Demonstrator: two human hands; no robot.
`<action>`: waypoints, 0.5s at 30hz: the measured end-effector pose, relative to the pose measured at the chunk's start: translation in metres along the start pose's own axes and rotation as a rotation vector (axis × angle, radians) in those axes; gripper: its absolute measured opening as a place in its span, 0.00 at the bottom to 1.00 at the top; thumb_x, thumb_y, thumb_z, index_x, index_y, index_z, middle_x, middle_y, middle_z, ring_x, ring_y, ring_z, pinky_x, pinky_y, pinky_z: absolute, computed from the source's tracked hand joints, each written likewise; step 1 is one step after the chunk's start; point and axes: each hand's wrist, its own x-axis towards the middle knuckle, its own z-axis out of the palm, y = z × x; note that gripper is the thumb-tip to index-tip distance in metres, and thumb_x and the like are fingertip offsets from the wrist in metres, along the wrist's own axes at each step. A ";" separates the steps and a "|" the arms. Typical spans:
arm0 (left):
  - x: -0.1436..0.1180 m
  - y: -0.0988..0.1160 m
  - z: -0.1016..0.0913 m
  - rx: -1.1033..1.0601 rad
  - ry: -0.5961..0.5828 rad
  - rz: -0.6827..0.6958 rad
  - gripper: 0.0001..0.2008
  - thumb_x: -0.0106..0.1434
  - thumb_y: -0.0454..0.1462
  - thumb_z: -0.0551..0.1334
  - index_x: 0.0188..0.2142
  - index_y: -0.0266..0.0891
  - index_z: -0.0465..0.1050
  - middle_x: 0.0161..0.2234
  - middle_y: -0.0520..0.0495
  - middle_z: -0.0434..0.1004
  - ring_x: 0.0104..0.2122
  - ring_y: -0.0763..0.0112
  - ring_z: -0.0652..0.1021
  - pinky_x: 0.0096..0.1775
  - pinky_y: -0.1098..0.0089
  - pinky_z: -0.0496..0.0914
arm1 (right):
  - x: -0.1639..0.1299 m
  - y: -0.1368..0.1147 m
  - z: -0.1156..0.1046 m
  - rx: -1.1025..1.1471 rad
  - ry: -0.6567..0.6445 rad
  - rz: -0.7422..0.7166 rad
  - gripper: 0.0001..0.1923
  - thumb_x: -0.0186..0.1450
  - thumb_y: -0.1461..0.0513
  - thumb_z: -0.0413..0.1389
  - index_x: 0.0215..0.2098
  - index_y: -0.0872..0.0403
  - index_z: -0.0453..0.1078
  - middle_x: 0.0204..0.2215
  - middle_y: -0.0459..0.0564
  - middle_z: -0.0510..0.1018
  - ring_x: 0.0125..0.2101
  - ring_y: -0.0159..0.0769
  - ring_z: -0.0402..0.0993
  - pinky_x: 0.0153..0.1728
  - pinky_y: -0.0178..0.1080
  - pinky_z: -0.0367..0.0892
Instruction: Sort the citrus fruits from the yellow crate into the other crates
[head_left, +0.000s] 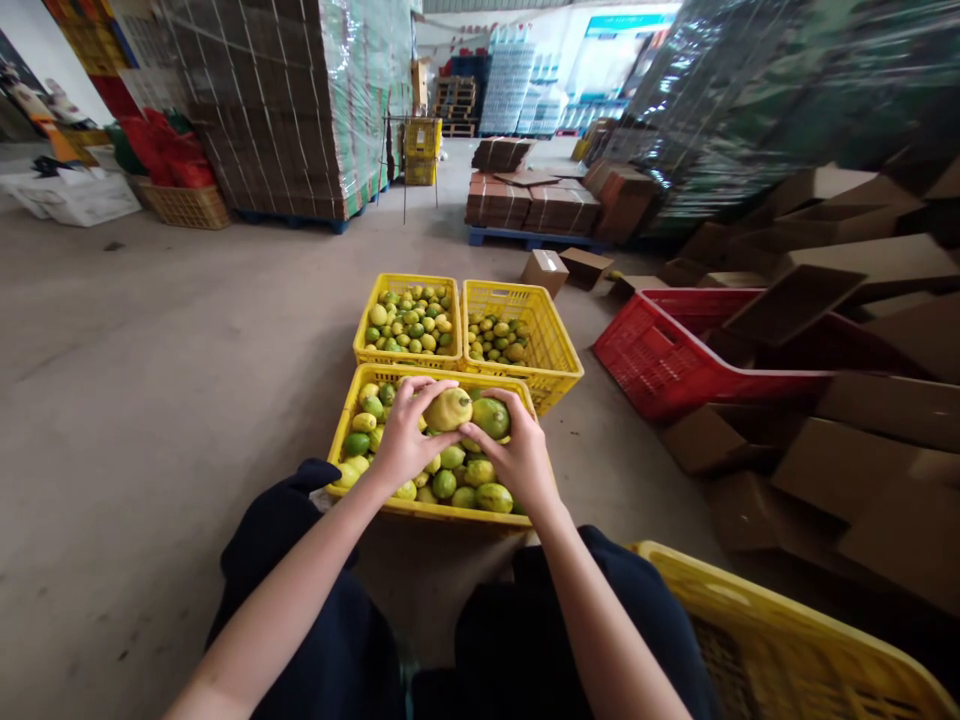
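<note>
My left hand (412, 430) is closed around a yellow lemon (448, 410) with its stem end facing up and to the right. Beside it, a greener lemon (492, 418) sits in my right hand (521, 455), thumb and fingers curled about it. Both fruits are held side by side above the near yellow crate (450, 514), which is filled with green and yellow lemons (450, 458). My hands hide part of the crate's contents and its far rim.
Two more yellow crates stand behind: a fuller left one (409, 358) and a partly filled right one (555, 335). A red crate (637, 350) and cardboard boxes (862, 460) lie to the right. Another yellow crate (780, 600) is at lower right. Wrapped pallet stacks (277, 110) rise behind.
</note>
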 end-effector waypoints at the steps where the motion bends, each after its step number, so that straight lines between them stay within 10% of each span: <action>1: 0.000 0.000 0.000 -0.003 -0.001 -0.010 0.24 0.56 0.44 0.70 0.52 0.48 0.72 0.46 0.45 0.66 0.50 0.60 0.73 0.54 0.59 0.67 | 0.000 0.000 0.000 0.002 0.001 0.006 0.22 0.59 0.46 0.60 0.44 0.50 0.67 0.41 0.52 0.78 0.41 0.45 0.74 0.44 0.46 0.68; 9: 0.000 0.001 -0.001 -0.084 -0.016 -0.081 0.26 0.54 0.42 0.71 0.52 0.47 0.71 0.48 0.44 0.69 0.51 0.59 0.72 0.54 0.58 0.66 | 0.000 -0.004 0.000 0.050 -0.001 0.047 0.23 0.58 0.46 0.62 0.43 0.50 0.67 0.39 0.51 0.78 0.39 0.44 0.74 0.43 0.44 0.68; 15: 0.004 0.002 0.005 -0.548 0.065 -0.427 0.32 0.44 0.41 0.76 0.47 0.42 0.67 0.45 0.45 0.73 0.46 0.62 0.75 0.43 0.66 0.72 | 0.001 0.001 0.003 0.251 0.117 0.202 0.29 0.50 0.47 0.67 0.38 0.49 0.59 0.33 0.46 0.73 0.33 0.39 0.72 0.35 0.42 0.70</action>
